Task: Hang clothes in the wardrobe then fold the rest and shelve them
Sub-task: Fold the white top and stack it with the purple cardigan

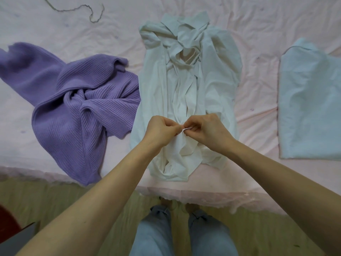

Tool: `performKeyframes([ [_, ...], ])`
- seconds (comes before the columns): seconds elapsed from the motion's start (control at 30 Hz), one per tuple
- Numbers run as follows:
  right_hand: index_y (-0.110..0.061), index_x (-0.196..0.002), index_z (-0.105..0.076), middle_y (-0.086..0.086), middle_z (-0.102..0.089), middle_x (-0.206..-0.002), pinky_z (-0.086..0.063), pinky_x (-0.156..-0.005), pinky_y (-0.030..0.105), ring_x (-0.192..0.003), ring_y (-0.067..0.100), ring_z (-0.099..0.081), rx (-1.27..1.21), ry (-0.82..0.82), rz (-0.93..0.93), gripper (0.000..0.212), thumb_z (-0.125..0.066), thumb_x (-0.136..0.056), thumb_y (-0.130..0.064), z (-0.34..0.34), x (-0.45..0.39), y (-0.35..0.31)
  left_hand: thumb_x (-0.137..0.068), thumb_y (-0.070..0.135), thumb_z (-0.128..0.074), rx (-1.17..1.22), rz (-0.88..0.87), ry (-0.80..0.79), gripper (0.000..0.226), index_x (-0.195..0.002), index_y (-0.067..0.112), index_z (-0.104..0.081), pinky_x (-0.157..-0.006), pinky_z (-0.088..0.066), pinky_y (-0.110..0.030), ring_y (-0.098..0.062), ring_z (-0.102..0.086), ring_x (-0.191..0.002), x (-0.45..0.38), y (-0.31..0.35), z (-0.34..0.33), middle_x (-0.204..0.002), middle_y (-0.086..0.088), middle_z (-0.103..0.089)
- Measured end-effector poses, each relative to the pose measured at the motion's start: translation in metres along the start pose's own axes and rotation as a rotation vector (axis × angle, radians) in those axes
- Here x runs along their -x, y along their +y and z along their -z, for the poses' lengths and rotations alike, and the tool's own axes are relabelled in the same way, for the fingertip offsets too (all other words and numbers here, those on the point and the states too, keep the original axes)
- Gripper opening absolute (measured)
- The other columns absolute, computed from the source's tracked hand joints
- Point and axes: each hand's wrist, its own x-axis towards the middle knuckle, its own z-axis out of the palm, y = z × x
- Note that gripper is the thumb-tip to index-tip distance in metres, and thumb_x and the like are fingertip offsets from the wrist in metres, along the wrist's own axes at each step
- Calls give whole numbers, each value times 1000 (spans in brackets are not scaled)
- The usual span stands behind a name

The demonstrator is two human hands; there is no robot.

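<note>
Between the two hands, at the near middle of the bed, a small white bit of cloth is pinched: the left hand point(162, 129) curls its fingers point(175, 128) onto it from the left, and the right hand point(208, 130) nips the same bit with its fingertips from the right, the two sets of knuckles almost touching. What they hold belongs to the white shirt point(212, 93), which lies lengthwise on the bed, collar crumpled at the far end, its hem bunched near the bed's edge. Just left of it, touching its side, sprawls a purple knitted sweater point(77, 100), twisted in the middle. Well off to the right lies a pale blue garment point(310, 108), laid flat. All three rest on the wrinkled pink sheet point(258, 43). Far left on the sheet, a loose thread point(77, 9) curls.
</note>
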Motion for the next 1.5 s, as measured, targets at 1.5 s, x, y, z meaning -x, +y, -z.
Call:
performKeyframes([
  [1.5, -8, -85, -70, 7, -59, -65, -43, -66, 19, -62, 11, -53, -206, -613, -51, 10, -62, -91, -9, 44, -37, 1, -84, 15, -66, -282, -505, -147, 8, -82, 19, -73, -59, -40, -11, 2, -53, -60, 0, -8, 19, -69, 5, -66],
])
